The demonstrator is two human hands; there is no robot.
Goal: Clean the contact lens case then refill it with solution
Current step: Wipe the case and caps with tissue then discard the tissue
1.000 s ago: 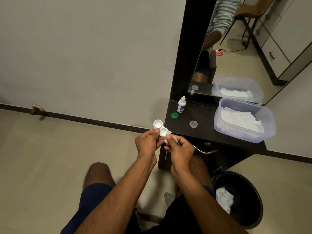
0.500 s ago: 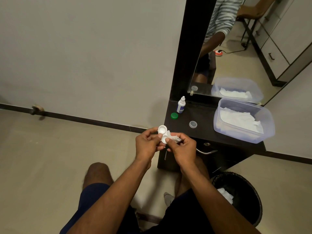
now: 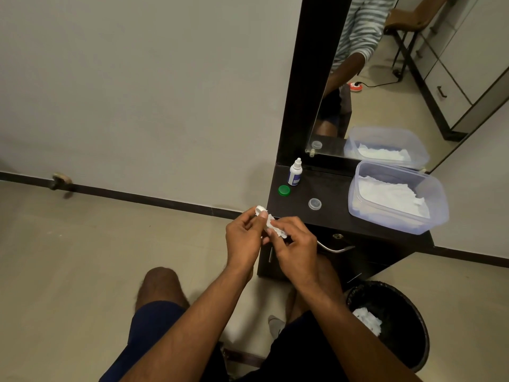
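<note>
Standing on the dark surface: tissue tub, solution bottle, green cap, clear cap. My left hand grips the white lens case; my right hand fingers pinch tissue against it

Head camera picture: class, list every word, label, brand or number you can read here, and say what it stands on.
No text can be read in this picture.
Solution bottle: it bears a blue label, but its print is too small and blurred to read.
Green cap, clear cap, plastic tub and contact lens case: no lettering shows.
</note>
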